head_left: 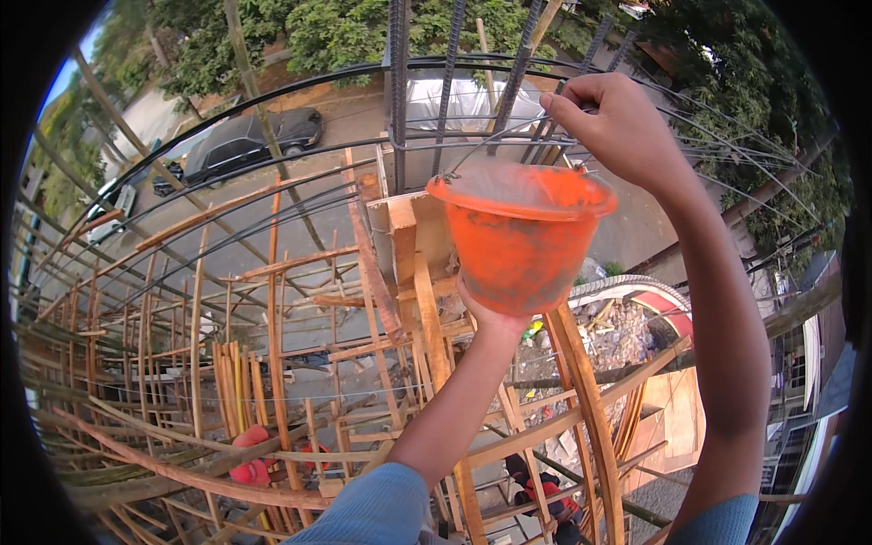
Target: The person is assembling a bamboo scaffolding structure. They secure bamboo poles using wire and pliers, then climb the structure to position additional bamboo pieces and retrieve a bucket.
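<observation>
An orange plastic bucket (522, 250), smeared with grey on its lower wall, hangs in front of me high above the ground. My right hand (613, 118) is closed on its thin wire handle at the upper right. Pressed against the underside and lower left of the bucket is my left hand (490, 313), its fingers mostly hidden behind it. The bucket is slightly tilted, and its visible inside looks greyish and blurred. Just beyond the bucket, a wooden column form (400, 236) stands with upright ribbed steel bars (398, 82) rising out of it.
Wooden scaffolding (272, 300) spreads below and to the left. Black cables (363, 143) cross at the bucket's height. People in red, one of them a person (549, 500), are below. A dark car (254, 141) stands on the road, with rubble (609, 341) underneath at the right.
</observation>
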A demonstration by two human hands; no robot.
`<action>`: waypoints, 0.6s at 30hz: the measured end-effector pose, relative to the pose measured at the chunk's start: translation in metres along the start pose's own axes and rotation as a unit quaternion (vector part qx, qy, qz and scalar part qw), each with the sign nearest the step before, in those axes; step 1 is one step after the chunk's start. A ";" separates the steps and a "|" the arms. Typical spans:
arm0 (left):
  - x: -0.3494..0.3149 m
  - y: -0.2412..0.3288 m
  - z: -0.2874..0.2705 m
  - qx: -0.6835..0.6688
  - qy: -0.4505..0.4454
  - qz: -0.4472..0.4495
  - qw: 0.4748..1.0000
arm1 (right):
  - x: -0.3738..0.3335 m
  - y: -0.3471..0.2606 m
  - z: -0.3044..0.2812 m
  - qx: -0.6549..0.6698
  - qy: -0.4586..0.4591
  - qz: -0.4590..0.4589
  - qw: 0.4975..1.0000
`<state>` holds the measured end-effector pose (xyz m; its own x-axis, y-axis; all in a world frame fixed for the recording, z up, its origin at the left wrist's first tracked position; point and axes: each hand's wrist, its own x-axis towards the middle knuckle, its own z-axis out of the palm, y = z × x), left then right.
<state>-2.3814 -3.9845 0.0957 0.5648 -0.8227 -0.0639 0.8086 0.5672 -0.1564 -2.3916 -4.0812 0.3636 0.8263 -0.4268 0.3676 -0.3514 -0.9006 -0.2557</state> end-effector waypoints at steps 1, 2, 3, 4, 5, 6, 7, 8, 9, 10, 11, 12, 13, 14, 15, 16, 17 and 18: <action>0.003 -0.003 0.002 0.002 0.011 -0.003 1.000 | -0.001 0.003 -0.003 -0.001 -0.001 0.006 1.000; 0.004 -0.006 0.003 -0.001 0.010 -0.009 1.000 | -0.001 0.005 -0.005 -0.001 0.000 0.008 1.000; 0.007 -0.010 0.006 -0.005 0.007 -0.015 1.000 | 0.000 0.007 -0.008 -0.004 0.001 0.009 1.000; 0.009 -0.014 0.010 -0.010 0.004 -0.022 1.000 | 0.001 0.008 -0.011 -0.007 0.003 0.010 1.000; 0.010 -0.018 0.014 -0.016 0.007 -0.026 1.000 | 0.003 0.010 -0.014 -0.014 0.000 0.015 1.000; 0.010 -0.023 0.017 -0.022 0.011 -0.031 0.999 | 0.003 0.012 -0.016 -0.020 -0.003 0.022 1.000; 0.010 -0.028 0.020 -0.028 0.016 -0.036 0.999 | 0.003 0.014 -0.018 -0.027 -0.007 0.029 0.999; 0.011 -0.034 0.019 -0.033 0.022 -0.042 0.998 | 0.003 0.018 -0.020 -0.032 0.001 0.036 0.999; 0.014 -0.039 0.017 -0.037 0.028 -0.046 0.998 | 0.002 0.022 -0.022 -0.036 0.010 0.041 0.998; 0.016 -0.044 0.016 -0.040 0.034 -0.049 0.997 | 0.002 0.025 -0.025 -0.039 0.018 0.046 0.998; 0.018 -0.048 0.014 -0.039 0.040 -0.052 0.997 | 0.004 0.029 -0.028 -0.055 0.001 0.050 0.997; 0.020 -0.052 0.014 -0.039 0.048 -0.057 0.996 | 0.006 0.035 -0.031 -0.072 -0.016 0.055 0.996; 0.023 -0.056 0.014 -0.039 0.055 -0.062 0.996 | 0.006 0.040 -0.035 -0.089 -0.034 0.060 0.994; 0.025 -0.061 0.015 -0.047 0.050 -0.069 0.995 | 0.005 0.043 -0.037 -0.081 -0.022 0.063 0.994; 0.028 -0.062 0.015 -0.053 0.047 -0.073 0.995 | 0.005 0.047 -0.035 -0.071 -0.011 0.064 0.995; 0.032 -0.064 0.015 -0.059 0.043 -0.076 0.994 | 0.006 0.050 -0.033 -0.060 0.000 0.065 0.996; 0.035 -0.066 0.015 -0.062 0.049 -0.076 0.994 | 0.009 0.052 -0.034 -0.063 0.000 0.069 0.996; 0.036 -0.068 0.019 -0.065 0.055 -0.077 0.993 | 0.011 0.054 -0.036 -0.067 -0.001 0.075 0.995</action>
<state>-2.4134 -4.0519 0.1227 0.4080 -0.9028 -0.1358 0.8520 0.4300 -0.2987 -2.4176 -4.1372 0.3861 0.7611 -0.5564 0.3334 -0.5253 -0.8302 -0.1864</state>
